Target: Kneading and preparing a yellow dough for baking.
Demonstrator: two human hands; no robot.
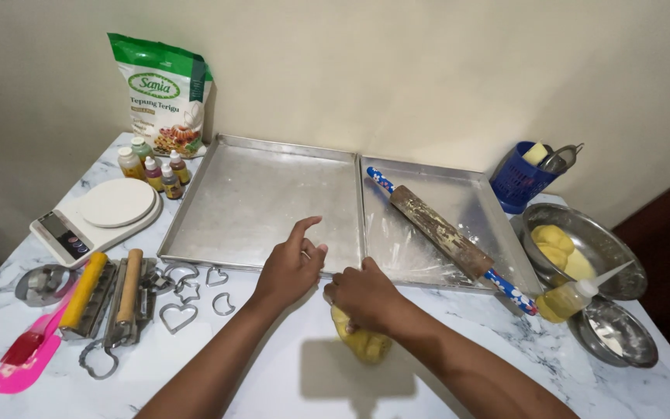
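Observation:
My right hand (363, 295) is closed over a lump of yellow dough (364, 341) on the marble table, just in front of the two metal baking trays. My left hand (292, 262) rests beside it at the front rim of the left tray (195, 237), fingers loosely spread, index finger raised, holding nothing. A wooden rolling pin (437, 229) with blue patterned handles lies diagonally in the right tray (498, 225), on a sheet of clear plastic.
Metal cookie cutters (184, 299), two handled dough tools (110, 295), a pink spatula (29, 353) and a kitchen scale (102, 213) lie left. Small colouring bottles (155, 169) and a flour bag (163, 93) stand behind. Right: a bowl with dough (583, 248), a squeeze bottle (571, 299), a small dish (618, 334), a blue basket (523, 177).

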